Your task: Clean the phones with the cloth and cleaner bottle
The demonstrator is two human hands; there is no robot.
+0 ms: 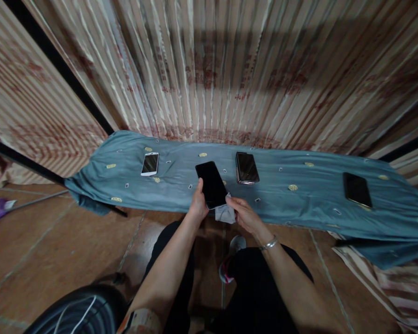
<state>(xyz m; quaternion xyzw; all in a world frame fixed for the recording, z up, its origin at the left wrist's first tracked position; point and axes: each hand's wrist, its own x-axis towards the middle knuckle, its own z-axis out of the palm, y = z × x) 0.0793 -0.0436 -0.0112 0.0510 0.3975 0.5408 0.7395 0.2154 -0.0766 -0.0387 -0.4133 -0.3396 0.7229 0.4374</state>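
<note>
My left hand [198, 204] grips a black phone [212, 183] by its lower left edge, screen up, just above the near edge of a blue cloth [299, 204]. My right hand [243, 214] holds a small grey wiping cloth [225, 214] against the phone's lower right corner. A silver bracelet [270, 243] sits on my right wrist.
Three more phones lie on the blue cloth: a white one [150, 163] at the left, a dark one [247, 168] in the middle, a black one [357, 189] at the right. A striped curtain [230, 69] hangs behind. Brown floor tiles [55, 250] and my dark-trousered legs are below.
</note>
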